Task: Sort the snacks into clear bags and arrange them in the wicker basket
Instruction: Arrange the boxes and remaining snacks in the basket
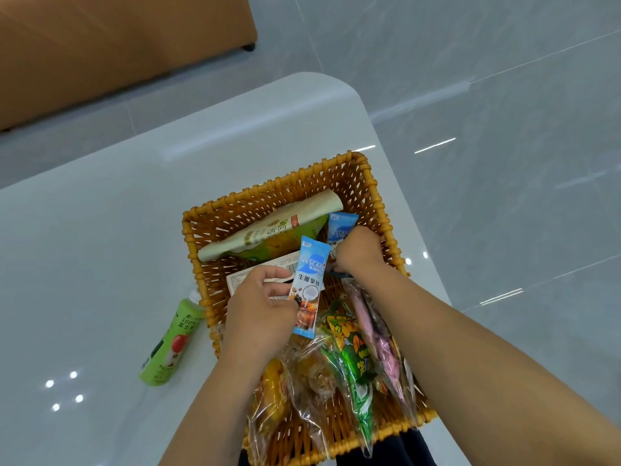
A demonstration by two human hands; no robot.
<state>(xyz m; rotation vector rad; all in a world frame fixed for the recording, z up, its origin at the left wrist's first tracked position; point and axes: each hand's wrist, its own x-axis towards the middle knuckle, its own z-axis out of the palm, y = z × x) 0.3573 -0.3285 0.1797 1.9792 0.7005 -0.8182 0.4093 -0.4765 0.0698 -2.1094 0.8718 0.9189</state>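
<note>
While sorting proceeds | left hand [258, 297] pinches blue coffee sachet [309, 286] above woven wicker basket [376, 183], probably for bagging | right hand [358, 248] grasps second blue sachet [340, 227]

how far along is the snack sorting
Done: clear bags of snacks already lie in the wicker basket. In hand: left hand pinches a blue coffee sachet; right hand reaches another sachet. Left: loose sachets, green bottle outside the basket.

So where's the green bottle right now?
The green bottle lies on its side on the white table, outside the basket, against its left wall, in the lower left of the head view.
</note>
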